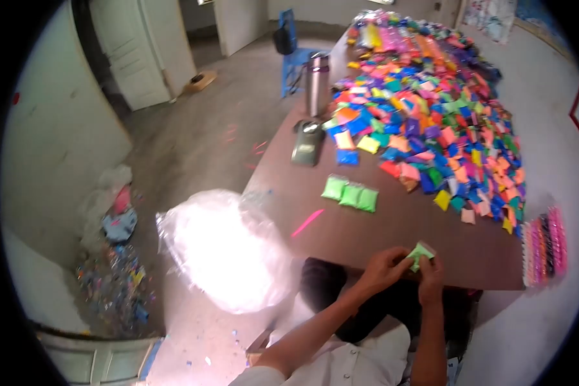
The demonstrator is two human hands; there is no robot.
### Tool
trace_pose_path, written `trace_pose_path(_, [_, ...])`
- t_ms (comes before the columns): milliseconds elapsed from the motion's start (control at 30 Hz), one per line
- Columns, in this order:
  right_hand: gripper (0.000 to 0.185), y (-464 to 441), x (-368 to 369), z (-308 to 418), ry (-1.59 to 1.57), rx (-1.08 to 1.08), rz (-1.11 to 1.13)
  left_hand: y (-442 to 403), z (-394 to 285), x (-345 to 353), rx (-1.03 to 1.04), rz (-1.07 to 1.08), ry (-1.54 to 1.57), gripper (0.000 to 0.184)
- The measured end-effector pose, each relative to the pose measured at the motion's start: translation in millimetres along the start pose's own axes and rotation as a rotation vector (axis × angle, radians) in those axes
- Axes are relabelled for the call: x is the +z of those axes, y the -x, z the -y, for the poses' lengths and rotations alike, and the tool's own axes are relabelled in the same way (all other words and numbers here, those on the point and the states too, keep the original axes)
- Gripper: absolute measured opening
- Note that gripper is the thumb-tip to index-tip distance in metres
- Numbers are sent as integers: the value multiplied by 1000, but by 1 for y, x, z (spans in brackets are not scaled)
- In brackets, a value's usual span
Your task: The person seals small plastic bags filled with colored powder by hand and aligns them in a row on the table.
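1. Here at the centre of the clock is the small light-green packet with a clear plastic edge (421, 255), held up at the near edge of the brown rectangular table (392, 225).
2. Both hands are on it! The left hand (386, 265) closes its fingertips on the packet's nine o'clock side; the right hand (431, 275) pinches it from about five o'clock, thumb on the face.
3. Why two-sided? Probably because something so small and soft would flop from a single grip; the exact finger contacts are too blurred to tell.
4. Now the arms: the left forearm (325, 321) slants in from eight o'clock, back of the hand upward; the right forearm (429, 334) comes almost straight up from six. Both wrists sit low and close together, likely an easy working pose over the lap.
5. Between ten and eleven o'clock lie three light-green pillow-shaped packets (350, 194) in a row, matching in colour, perhaps set apart so they don't mix with the multicoloured heap of small packets (424, 128) at twelve.
6. A flat bright-pink strip (307, 222) lies nearer ten o'clock.
7. Out at eleven stands the tall metallic flask (317, 87), upright beyond the elbows' reach, presumably safe from knocks.
8. At nine, the big translucent white plastic bag (225, 251) bulges beside the table, apart from both hands.
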State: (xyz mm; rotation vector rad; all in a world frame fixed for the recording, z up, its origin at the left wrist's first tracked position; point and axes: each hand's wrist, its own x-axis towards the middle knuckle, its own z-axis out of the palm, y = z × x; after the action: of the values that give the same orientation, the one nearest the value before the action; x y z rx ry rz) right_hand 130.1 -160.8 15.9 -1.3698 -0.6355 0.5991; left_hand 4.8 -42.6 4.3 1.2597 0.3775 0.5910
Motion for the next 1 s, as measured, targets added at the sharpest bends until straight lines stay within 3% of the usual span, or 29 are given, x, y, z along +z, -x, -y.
trace_pose_path(200, [35, 31, 12, 3, -47, 159, 120, 46, -10, -17, 136, -95, -363, 17])
trace_pose_path(333, [31, 50, 23, -6, -73, 186, 140, 79, -24, -26, 28, -88, -251, 18])
trace_pose_path(400, [26, 61, 32, -5, 8, 181, 244, 94, -25, -25, 66, -182, -34, 20])
trace_pose_path(533, [24, 82, 42, -4, 20, 220, 314, 114, -14, -38, -22, -209, -268, 20])
trace_pose_path(633, [23, 92, 47, -7, 99, 176, 399, 129, -14, -40, -70, -265, -184, 19])
trace_pose_path(700, [22, 92, 44, -14, 155, 176, 360, 129, 0, -40, 189, -335, -393, 18])
trace_pose_path(933, [20, 98, 54, -7, 125, 108, 317, 135, -5, -32, 8, -283, -142, 20])
trace_pose_path(1000, [20, 97, 53, -12, 268, -101, 360, 138, 0, -34, 11, -292, -151, 21])
